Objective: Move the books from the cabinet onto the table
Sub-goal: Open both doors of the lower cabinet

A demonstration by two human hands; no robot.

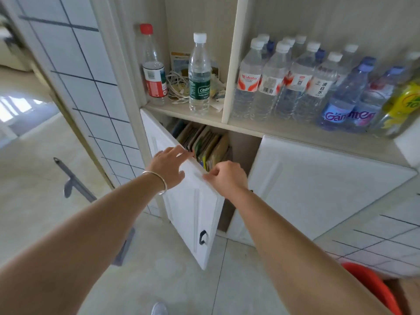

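Several books (204, 142) stand leaning in the lower cabinet compartment behind a half-swung white door (193, 201). My left hand (169, 164), with a silver bangle on the wrist, rests over the door's top edge, fingers spread and reaching toward the books. My right hand (225, 176) is at the door's upper corner just in front of the books, fingers curled with the thumb and forefinger on the door edge. The lower parts of the books are hidden by the door and both hands.
The shelf above holds two bottles (199, 73), cables and papers, and many water bottles (291, 80) in the right bay. A shut white door (318, 189) lies to the right. A red stool (375, 285) is at lower right. A tiled wall (91, 87) stands left.
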